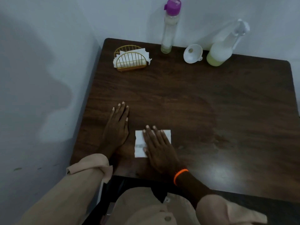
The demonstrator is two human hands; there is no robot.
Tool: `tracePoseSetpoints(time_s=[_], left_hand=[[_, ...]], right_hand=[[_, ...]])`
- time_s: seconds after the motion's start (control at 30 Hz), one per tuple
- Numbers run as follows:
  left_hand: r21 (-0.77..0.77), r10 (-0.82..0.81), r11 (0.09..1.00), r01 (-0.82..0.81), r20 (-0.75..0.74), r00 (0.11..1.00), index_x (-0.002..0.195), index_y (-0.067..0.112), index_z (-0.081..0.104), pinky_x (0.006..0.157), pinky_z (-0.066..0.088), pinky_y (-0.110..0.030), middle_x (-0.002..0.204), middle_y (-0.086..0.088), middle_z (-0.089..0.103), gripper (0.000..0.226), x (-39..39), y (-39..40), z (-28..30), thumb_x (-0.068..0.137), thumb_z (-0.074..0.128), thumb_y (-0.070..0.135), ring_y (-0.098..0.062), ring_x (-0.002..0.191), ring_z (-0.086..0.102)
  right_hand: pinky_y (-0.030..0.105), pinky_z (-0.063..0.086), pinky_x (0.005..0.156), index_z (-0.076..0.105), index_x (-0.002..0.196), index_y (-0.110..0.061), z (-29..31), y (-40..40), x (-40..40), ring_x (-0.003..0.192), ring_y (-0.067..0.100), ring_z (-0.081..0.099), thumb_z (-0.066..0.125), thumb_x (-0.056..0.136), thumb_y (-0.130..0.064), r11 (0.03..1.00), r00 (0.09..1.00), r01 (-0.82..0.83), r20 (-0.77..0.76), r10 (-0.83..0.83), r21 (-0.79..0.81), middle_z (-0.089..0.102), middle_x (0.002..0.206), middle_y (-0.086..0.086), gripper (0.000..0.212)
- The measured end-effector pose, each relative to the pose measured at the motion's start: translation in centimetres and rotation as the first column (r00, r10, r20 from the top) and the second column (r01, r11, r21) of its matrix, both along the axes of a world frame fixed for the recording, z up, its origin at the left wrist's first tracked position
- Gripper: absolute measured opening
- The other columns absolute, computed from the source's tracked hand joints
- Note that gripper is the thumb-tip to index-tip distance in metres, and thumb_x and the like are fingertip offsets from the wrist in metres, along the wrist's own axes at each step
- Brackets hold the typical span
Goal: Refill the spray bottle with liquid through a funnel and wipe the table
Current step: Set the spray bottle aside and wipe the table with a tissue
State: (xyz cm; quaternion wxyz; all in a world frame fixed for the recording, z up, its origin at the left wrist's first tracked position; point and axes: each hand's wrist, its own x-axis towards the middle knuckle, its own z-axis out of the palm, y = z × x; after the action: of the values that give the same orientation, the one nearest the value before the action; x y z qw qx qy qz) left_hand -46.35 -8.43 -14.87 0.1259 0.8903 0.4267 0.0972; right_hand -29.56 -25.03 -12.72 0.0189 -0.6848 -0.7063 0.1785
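My right hand (158, 146) lies flat, fingers spread, pressing a white folded tissue (168, 135) onto the dark wooden table (194, 103) near its front edge. Just left of it, my left hand (116, 127) rests flat on the bare wood with nothing in it. At the back right stands the spray bottle (222, 51) with pale yellow liquid in its lower part and its white trigger head on. A white funnel (193, 53) lies on its side beside it. A tall clear bottle (169, 28) with a purple cap stands at the back edge, nearly empty.
A gold wire napkin holder (130, 60) full of white tissues stands at the back left. Pale walls close the table's back and left sides. A glossy damp-looking patch (219, 172) shines at the front right of the table.
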Motion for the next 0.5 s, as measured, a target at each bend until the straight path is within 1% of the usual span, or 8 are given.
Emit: tracePoseSetpoints(time_s=[0.07,0.13,0.23,0.33,0.43,0.5], left_hand=[[0.001,-0.005,1.0,0.005,-0.02,1.0,0.155,0.005,0.034,0.128,0.018,-0.045,0.166,-0.015,0.028,0.051,0.0,0.1,0.0,0.107,0.03,0.019,-0.028,0.156,0.022],[-0.002,-0.014,1.0,0.014,-0.04,0.999,0.155,0.004,0.033,0.128,0.016,-0.046,0.166,-0.015,0.026,0.051,-0.2,0.1,0.0,0.107,0.03,0.019,-0.029,0.156,0.02],[0.009,-0.006,1.0,0.007,-0.079,0.997,0.155,0.002,0.032,0.127,0.018,-0.051,0.167,-0.016,0.024,0.052,-0.6,-0.7,0.1,0.106,0.03,0.019,-0.031,0.156,0.019],[0.019,0.011,1.0,-0.01,-0.09,0.996,0.154,0.001,0.034,0.125,0.02,-0.053,0.166,-0.017,0.026,0.052,-1.4,-2.4,0.3,0.106,0.029,0.019,-0.033,0.155,0.022],[0.013,0.027,1.0,-0.026,-0.082,0.996,0.153,0.001,0.036,0.125,0.021,-0.052,0.165,-0.017,0.029,0.051,-2.1,-3.8,0.4,0.106,0.03,0.019,-0.033,0.154,0.025],[0.01,0.03,1.0,-0.029,-0.081,0.996,0.154,0.001,0.036,0.126,0.02,-0.052,0.165,-0.017,0.028,0.051,-2.2,-4.2,0.4,0.106,0.031,0.019,-0.033,0.154,0.025]], right_hand=[[0.048,0.013,0.124,0.01,0.159,-0.013,0.2,-2.4,1.3,0.155,0.027,0.003,0.026,0.106,-0.041,1.0,1.0,0.009,-0.002,-0.009,-0.006,0.005,0.167,0.009,0.062],[0.049,0.015,0.123,0.006,0.159,-0.014,0.0,-4.3,4.3,0.155,0.026,0.001,0.025,0.106,-0.041,0.997,0.998,0.066,0.017,-0.066,-0.026,0.002,0.168,0.008,0.062],[0.052,0.017,0.122,0.002,0.159,-0.013,-0.4,-6.4,10.2,0.155,0.03,-0.001,0.022,0.105,-0.041,0.971,0.969,0.235,0.088,-0.23,-0.054,-0.001,0.168,0.009,0.064],[0.054,0.014,0.122,0.003,0.159,-0.013,-0.1,-6.9,14.4,0.155,0.029,-0.001,0.02,0.103,-0.041,0.924,0.924,0.376,0.104,-0.368,-0.07,-0.002,0.168,0.01,0.064],[0.055,0.013,0.123,0.003,0.159,-0.012,-0.2,-5.5,14.1,0.154,0.031,0.0,0.02,0.103,-0.04,0.906,0.903,0.42,0.122,-0.411,-0.051,-0.001,0.168,0.011,0.064],[0.055,0.014,0.122,0.006,0.159,-0.011,-0.3,-4.0,11.8,0.154,0.034,0.003,0.022,0.103,-0.04,0.921,0.917,0.388,0.116,-0.382,-0.039,0.001,0.167,0.012,0.065]])
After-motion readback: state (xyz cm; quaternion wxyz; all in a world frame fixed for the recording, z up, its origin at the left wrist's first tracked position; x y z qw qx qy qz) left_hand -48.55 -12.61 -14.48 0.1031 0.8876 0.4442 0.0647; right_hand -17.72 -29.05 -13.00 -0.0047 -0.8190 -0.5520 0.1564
